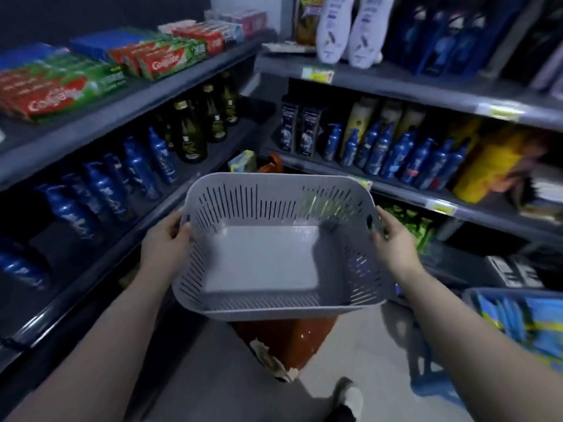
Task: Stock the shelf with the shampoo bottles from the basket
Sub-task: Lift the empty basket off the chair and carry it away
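I hold a grey slotted plastic basket in front of me with both hands, and nothing lies inside it. My left hand grips its left rim. My right hand grips its right rim by the handle hole. Blue shampoo bottles stand in rows on the left shelf. More blue shampoo bottles line the right shelf beyond the basket.
Toothpaste boxes fill the upper left shelf, and dark green bottles stand behind the blue ones. A brown stool sits under the basket. A blue crate of packets is at the right. My shoe is on the floor.
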`<state>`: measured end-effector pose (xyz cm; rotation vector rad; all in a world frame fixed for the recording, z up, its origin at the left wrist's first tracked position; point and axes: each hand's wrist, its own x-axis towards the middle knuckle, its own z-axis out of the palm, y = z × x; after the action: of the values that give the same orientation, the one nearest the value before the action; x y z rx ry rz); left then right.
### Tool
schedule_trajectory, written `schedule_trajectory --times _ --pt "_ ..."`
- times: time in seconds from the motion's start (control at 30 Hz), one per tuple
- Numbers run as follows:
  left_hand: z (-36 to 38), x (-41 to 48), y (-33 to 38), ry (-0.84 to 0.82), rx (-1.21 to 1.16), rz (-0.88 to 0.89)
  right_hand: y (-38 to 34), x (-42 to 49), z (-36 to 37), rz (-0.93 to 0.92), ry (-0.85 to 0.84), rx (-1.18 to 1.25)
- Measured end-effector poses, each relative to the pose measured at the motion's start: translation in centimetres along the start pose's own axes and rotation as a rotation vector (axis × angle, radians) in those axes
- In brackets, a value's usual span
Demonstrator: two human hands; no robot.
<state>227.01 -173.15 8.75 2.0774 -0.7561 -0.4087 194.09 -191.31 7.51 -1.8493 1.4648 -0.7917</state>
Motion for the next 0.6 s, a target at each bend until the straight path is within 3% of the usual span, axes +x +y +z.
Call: schedule_trajectory --times 0.6 --pt "12.4 -12.3 8.0 -0.446 0.065 0.312 11.5 -21.2 -16.7 0.348 0.433 -0.104"
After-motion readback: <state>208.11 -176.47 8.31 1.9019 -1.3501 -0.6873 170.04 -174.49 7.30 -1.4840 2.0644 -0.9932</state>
